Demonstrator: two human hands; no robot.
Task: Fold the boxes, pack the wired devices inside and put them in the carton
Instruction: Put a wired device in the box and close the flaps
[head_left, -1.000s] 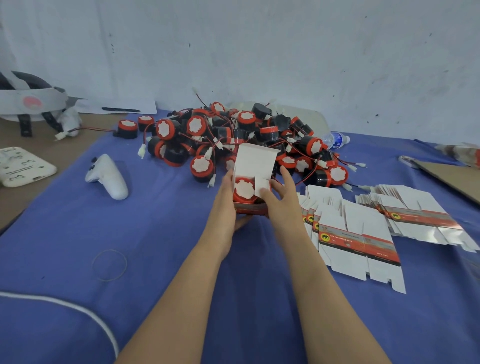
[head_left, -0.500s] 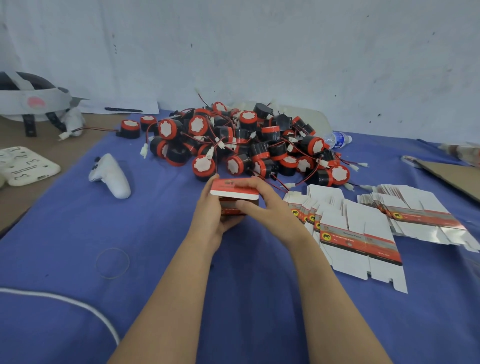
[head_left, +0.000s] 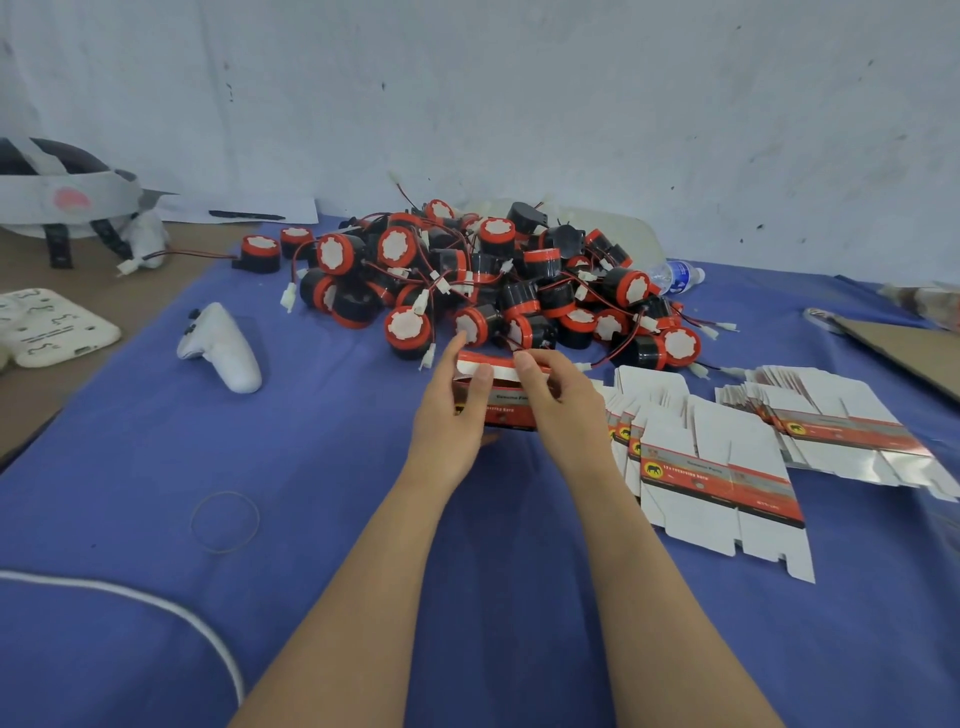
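The box is just in front of the pile of wired devices, between both hands, and I cannot tell if its bottom rests on the blue worktop or hangs a little above it. The left hand grips the left end, with the thumb laid over the printed front and the other fingers behind. The right hand curls round the right end and pinches the top edge. A white strip shows along this top edge, so I judge that the lid flap is not fully tucked in. If the fingers press too hard or at a wrong angle, the flap can crease or slide outside the wall, and the box can open later when it is carried. The inside is hidden, so a wire may be caught under the flap and stop it from closing. Loose wires and plugs at the front edge of the pile lie very near the fingertips and can hook on them. The right forearm passes close to the flat boxes, in front of the pile and to its right, and can push them out of order. Far right of the pile lies brown cardboard; I cannot tell if it is the carton.
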